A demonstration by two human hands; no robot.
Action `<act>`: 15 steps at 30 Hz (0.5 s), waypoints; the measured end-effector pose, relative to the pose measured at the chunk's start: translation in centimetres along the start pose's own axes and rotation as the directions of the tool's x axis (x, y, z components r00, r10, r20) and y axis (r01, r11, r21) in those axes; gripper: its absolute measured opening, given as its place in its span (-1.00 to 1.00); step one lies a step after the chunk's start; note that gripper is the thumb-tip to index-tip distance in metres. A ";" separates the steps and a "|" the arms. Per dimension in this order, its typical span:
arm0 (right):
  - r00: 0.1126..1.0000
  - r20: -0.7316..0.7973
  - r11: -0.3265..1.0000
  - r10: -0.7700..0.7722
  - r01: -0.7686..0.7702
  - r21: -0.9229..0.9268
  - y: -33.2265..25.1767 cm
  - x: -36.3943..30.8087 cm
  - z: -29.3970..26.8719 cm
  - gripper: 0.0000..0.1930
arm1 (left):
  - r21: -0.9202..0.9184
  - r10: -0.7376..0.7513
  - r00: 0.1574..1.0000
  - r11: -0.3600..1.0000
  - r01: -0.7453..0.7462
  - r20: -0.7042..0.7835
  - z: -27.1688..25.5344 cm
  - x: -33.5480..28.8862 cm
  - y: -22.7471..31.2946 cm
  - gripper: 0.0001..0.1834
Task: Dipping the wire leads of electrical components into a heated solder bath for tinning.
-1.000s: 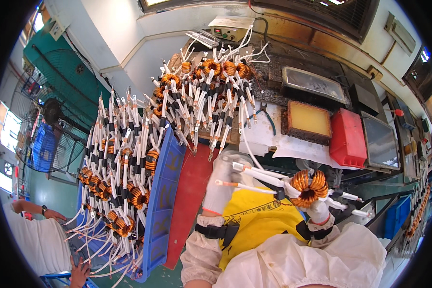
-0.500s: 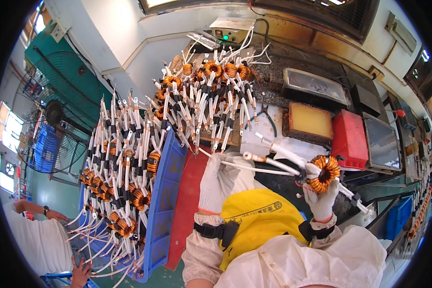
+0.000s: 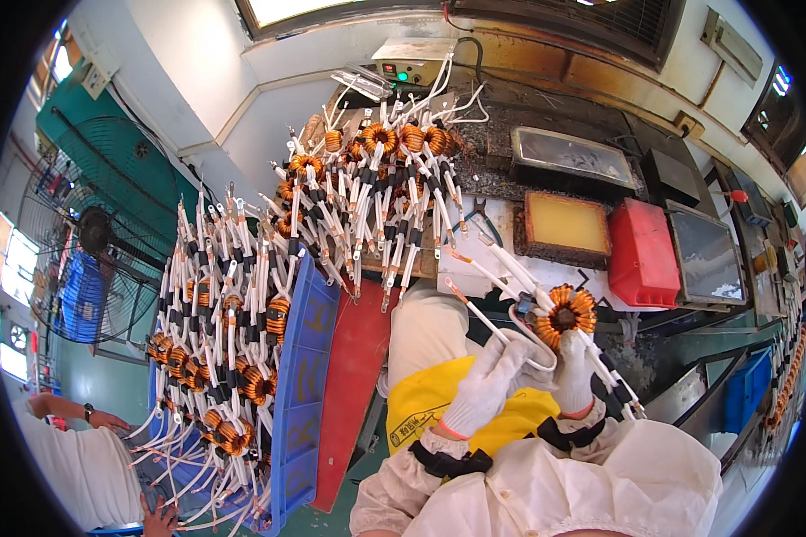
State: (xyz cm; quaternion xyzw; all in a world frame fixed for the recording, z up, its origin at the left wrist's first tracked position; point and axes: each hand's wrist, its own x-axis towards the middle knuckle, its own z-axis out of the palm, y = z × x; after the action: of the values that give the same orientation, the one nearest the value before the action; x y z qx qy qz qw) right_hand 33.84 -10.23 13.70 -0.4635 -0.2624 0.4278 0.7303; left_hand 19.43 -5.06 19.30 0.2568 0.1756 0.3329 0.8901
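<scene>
- The left hand (image 3: 488,387), near, has its gloved fingers closed on a white lead (image 3: 475,309) that loops back toward the coil; pulled hard, that bend could kink or strain the joint.
- The right hand (image 3: 573,383), beside it, grasps the coil (image 3: 552,328) from its near side, the copper ring facing up, over the gap between lap and bench; a sharp tug on the lead could twist it out of the glove.
- To the left, the crate (image 3: 306,389) is packed with more coils (image 3: 258,385); leads spill past its near end close to a co-worker's hand (image 3: 158,517), so a sleeve might snag there.
- Farther, the held coil's other leads point at the pliers (image 3: 480,208) on the bench; swinging it left could hook them.
- Right of the pliers sit a yellow-filled tray (image 3: 560,256) and a red bin (image 3: 645,255).
- Far left on the bench, a pile (image 3: 380,139) of coils dangles leads over the edge; catching one could drag others down.
</scene>
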 end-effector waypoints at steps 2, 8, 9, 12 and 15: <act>0.992 -0.043 0.992 0.122 -0.120 0.044 0.6 -0.2 -0.4 -0.51 | 0.063 0.005 1.000 0.998 -0.003 -0.025 0.1 0.0 -0.5 -0.84; 1.000 -0.005 0.867 0.020 -0.020 -0.498 2.3 -1.5 -3.5 -0.79 | 0.427 0.005 0.980 0.901 0.081 -0.196 -0.6 -0.1 -0.4 -0.79; 0.995 -0.069 0.913 0.069 -0.091 -0.397 3.9 -1.4 -4.5 -0.76 | 0.174 -0.013 0.995 0.984 0.030 -0.098 -0.6 -0.1 -0.8 -0.75; 1.000 0.016 0.922 0.007 -0.001 -0.388 3.2 -0.7 -4.5 -0.77 | -0.137 -0.076 0.995 0.987 0.083 0.057 -1.6 -0.2 -0.7 -0.71; 0.994 0.033 0.939 -0.108 0.113 -0.325 3.0 -0.1 -3.3 -0.82 | -0.093 -0.176 0.976 0.978 0.189 0.132 -2.0 -0.6 0.5 -0.73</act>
State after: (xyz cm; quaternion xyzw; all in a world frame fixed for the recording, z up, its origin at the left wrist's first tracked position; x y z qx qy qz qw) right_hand 35.25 -11.20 9.59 -0.5592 -0.3604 0.3404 0.6644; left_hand 17.76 -4.47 18.12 0.2126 0.1256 0.2420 0.9383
